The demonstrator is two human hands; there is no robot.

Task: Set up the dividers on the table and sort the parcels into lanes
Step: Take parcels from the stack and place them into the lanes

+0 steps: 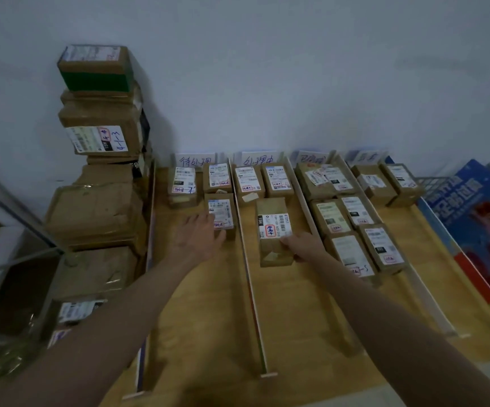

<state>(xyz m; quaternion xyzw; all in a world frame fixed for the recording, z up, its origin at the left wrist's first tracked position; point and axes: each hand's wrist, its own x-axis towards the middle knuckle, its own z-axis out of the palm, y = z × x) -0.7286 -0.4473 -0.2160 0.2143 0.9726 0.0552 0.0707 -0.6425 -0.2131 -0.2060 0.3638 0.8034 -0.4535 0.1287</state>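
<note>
The right hand [302,245] grips the near corner of a tall cardboard parcel [274,230] in the second lane. The left hand [198,237] lies flat-fingered against a labelled box [221,214] just beyond it. A thin white divider [251,277] runs between the hands across the smooth wooden table [208,312].

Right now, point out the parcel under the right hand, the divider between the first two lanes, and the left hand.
Parcel [273,230]: head view, on its white label.
Divider [248,265]: head view, mid top edge.
Left hand [199,237]: head view, back of hand.

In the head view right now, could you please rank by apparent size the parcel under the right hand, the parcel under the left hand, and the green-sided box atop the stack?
1. Green-sided box
2. Right hand's parcel
3. Left hand's parcel
Distances differ, so true sizes are unsure.
</note>
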